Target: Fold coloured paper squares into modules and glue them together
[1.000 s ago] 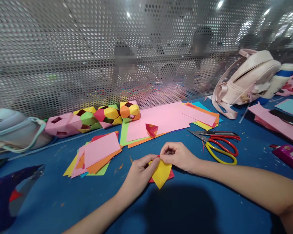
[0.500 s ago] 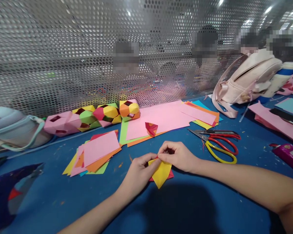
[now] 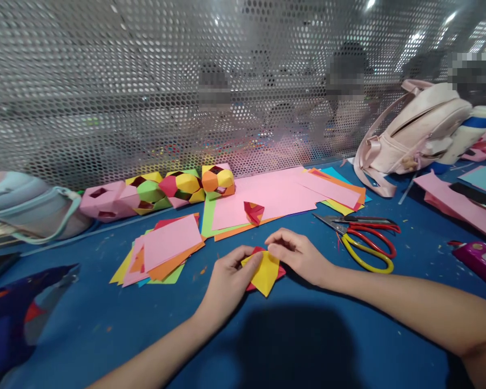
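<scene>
A folded yellow and red paper piece (image 3: 264, 273) lies on the blue table (image 3: 316, 335) in front of me. My left hand (image 3: 230, 275) pinches its left edge, thumb on top of the yellow flap. My right hand (image 3: 297, 255) is curled over its upper right corner, fingers bent and pressing on the red paper. A small folded red and orange paper unit (image 3: 253, 212) sits just behind, on a large pink sheet (image 3: 275, 194).
Red and yellow scissors (image 3: 360, 237) lie to the right. A stack of coloured squares (image 3: 162, 254) lies to the left. Folded paper modules (image 3: 157, 190) line the perforated metal screen (image 3: 146, 81). Also here: a pink backpack (image 3: 413, 129), a bottle (image 3: 467, 132), a pale bag (image 3: 24, 205), a glue gun (image 3: 24, 310).
Both hands moved slightly away from me with the paper piece and pressed it lower against the table. The right hand's fingers have flattened from a raised pinch.
</scene>
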`<state>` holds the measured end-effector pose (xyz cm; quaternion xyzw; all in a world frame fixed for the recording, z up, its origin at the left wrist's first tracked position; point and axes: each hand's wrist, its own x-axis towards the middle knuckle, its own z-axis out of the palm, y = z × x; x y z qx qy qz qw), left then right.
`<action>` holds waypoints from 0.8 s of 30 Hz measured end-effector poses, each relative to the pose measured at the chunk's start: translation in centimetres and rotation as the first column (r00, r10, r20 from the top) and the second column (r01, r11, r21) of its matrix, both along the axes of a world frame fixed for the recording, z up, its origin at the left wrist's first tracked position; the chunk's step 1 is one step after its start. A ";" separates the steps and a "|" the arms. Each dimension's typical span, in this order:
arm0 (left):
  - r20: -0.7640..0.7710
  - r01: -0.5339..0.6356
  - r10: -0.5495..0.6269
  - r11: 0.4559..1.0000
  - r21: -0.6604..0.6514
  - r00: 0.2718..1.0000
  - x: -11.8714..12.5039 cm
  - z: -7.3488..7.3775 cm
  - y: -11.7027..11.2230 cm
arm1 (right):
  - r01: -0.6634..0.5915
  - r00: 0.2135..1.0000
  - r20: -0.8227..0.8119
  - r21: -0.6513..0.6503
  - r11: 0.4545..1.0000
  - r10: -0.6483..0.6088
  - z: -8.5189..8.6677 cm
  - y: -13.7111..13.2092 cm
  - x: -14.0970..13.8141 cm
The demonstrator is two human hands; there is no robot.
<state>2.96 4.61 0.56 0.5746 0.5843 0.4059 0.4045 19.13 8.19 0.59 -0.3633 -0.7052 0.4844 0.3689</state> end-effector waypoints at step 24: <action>0.079 -0.135 0.133 0.991 0.021 0.988 0.5 -0.3 -0.1 | 0.047 0.986 0.144 0.218 0.975 -0.080 -1.1 -0.3 -0.3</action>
